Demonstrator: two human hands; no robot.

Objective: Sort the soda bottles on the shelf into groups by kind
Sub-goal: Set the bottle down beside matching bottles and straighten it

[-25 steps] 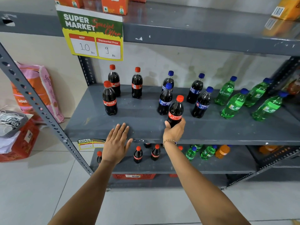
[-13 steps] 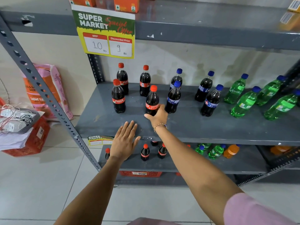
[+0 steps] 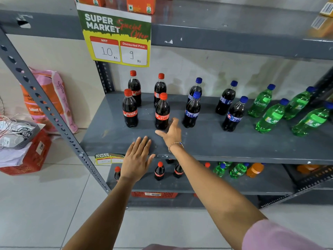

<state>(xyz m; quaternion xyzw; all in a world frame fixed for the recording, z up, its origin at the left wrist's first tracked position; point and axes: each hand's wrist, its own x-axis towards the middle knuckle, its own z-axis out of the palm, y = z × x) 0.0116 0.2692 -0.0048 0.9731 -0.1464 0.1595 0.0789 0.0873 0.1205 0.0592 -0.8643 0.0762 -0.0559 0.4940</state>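
Observation:
On the grey middle shelf (image 3: 207,141) several red-capped Coca-Cola bottles stand at the left; the nearest one (image 3: 162,112) is upright just beyond my right hand (image 3: 171,133). That hand is spread and holds nothing, its fingertips close beside the bottle's base. Several blue-capped dark cola bottles (image 3: 191,110) stand in the middle. Several green Sprite bottles (image 3: 270,116) are at the right. My left hand (image 3: 137,157) lies flat, fingers spread, on the shelf's front edge.
A lower shelf (image 3: 198,184) holds small cola, green and orange bottles. A slanted perforated steel post (image 3: 45,107) runs down the left. A price sign (image 3: 117,37) hangs from the upper shelf. A pink sack (image 3: 52,98) and a red crate (image 3: 27,156) sit on the floor at left.
My right hand carried a red-capped Coca-Cola bottle left from the blue-capped group, stood it beside the other red-capped ones and let go. My left hand stayed flat on the shelf edge.

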